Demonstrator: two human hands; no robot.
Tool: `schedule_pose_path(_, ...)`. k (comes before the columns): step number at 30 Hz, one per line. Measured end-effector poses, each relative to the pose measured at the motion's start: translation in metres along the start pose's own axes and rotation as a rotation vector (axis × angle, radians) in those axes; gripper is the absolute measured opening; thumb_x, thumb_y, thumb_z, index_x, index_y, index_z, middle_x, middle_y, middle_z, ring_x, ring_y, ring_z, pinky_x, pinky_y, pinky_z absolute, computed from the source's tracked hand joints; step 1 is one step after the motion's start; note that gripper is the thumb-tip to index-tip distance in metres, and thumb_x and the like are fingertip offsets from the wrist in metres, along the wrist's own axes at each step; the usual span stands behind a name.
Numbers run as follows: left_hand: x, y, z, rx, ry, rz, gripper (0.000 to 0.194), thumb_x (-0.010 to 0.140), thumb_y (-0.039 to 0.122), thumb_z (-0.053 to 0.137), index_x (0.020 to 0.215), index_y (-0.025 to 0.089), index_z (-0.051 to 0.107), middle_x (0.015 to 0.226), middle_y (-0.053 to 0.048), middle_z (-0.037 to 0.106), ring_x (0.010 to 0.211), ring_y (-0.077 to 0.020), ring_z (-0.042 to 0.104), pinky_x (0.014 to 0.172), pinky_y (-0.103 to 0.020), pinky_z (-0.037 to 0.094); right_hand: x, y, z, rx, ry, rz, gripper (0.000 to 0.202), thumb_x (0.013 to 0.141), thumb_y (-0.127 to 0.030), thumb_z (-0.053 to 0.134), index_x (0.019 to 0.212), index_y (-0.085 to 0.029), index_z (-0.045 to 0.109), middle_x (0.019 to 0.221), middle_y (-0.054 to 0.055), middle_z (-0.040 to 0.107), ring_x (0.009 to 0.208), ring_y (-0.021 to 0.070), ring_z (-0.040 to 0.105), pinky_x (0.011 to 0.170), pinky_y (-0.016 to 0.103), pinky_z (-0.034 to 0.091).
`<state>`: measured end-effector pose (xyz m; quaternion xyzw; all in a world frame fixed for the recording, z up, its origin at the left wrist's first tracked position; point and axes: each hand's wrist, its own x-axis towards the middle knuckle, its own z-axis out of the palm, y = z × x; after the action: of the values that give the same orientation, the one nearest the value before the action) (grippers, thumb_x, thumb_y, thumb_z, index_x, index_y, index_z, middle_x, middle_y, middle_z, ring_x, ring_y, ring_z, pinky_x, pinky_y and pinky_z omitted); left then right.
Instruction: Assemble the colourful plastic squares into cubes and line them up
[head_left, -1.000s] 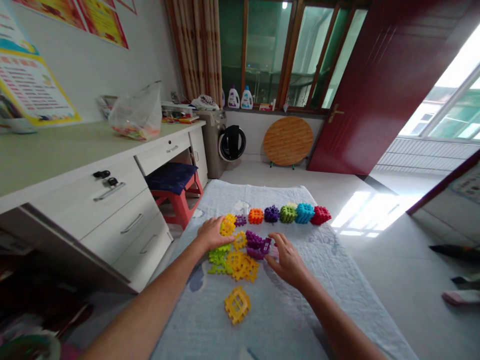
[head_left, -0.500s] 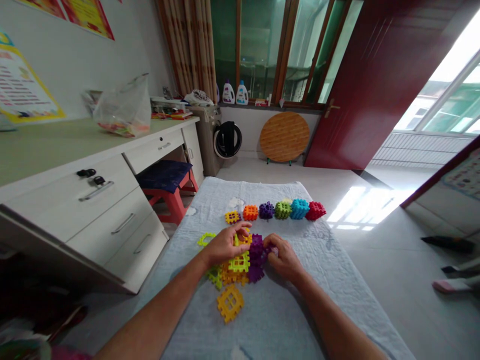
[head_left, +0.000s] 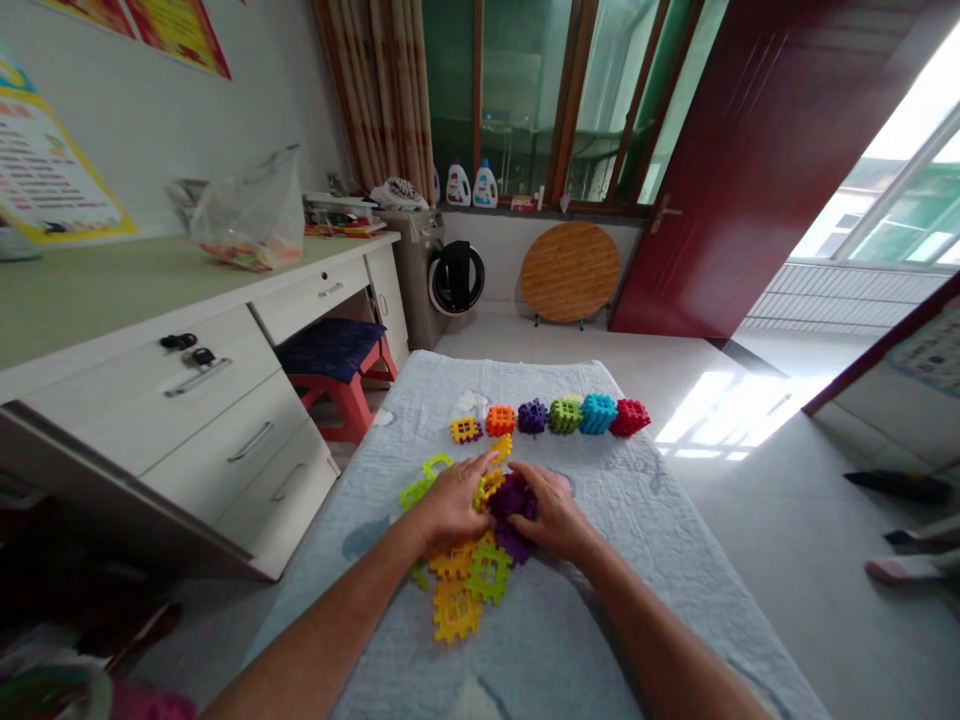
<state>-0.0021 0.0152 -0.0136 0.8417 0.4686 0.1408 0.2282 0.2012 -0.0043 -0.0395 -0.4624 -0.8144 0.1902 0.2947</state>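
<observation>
My left hand is curled against yellow lattice pieces in the pile. Facing it, my right hand has its fingers wrapped round the purple lattice pieces. Below the hands lie a green lattice piece and a yellow-orange one. Other green pieces lie left of my left hand. Beyond them runs a row: a small yellow piece, then an orange block, a dark purple block, a green block, a blue block and a red block.
A pale blue cloth covers the table. To the left stand a white desk with a plastic bag on it and a red stool. A round wooden board leans against the far wall.
Both hands have closed in on the pieces. The purple pieces are bunched together, a green piece now lies lower beside the yellow-orange one, and the left green pieces have shifted.
</observation>
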Motion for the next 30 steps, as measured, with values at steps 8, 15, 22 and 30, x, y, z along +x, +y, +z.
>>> schedule_pose_path(8,0.004,0.027,-0.007,-0.343,0.119,0.093,0.056,0.066,0.021,0.064,0.121,0.02,0.051,0.116,-0.005,0.062,0.106,-0.022,0.059,0.096,-0.032,0.044,-0.002,-0.002,-0.022,0.208,0.165,0.131,0.031,0.072,-0.02,0.054,0.103,-0.019,0.058,0.08,0.0,0.063,0.07,0.0152,0.055,0.067,0.027,0.043)
schedule_pose_path(15,0.005,0.015,-0.026,-0.367,0.087,0.024,0.045,0.068,0.042,0.071,0.105,0.019,0.058,0.094,-0.002,0.062,0.086,-0.0185,0.059,0.081,-0.031,0.047,-0.002,0.015,-0.035,0.303,0.199,0.098,0.024,0.087,-0.036,0.044,0.091,-0.02,0.061,0.082,0.002,0.06,0.078,0.0164,0.055,0.073,0.028,0.042)
schedule_pose_path(22,0.04,0.003,-0.034,-0.209,0.156,0.122,0.036,0.094,0.04,0.033,0.1,0.02,0.062,0.107,-0.006,0.058,0.107,-0.0181,0.054,0.099,-0.031,0.039,0.0,0.027,-0.034,0.266,0.257,0.107,0.026,0.09,-0.035,0.043,0.088,-0.019,0.063,0.086,0.003,0.059,0.085,0.0165,0.055,0.079,0.028,0.041)
schedule_pose_path(30,0.124,-0.024,-0.022,0.081,0.183,-0.081,0.071,0.054,0.024,0.074,0.121,0.014,0.052,0.128,-0.015,0.052,0.121,-0.0309,0.048,0.103,-0.038,0.037,0.004,0.036,-0.028,0.2,0.214,0.154,0.019,0.086,-0.031,0.05,0.08,-0.018,0.063,0.078,0.002,0.059,0.074,0.0144,0.054,0.071,0.026,0.042)
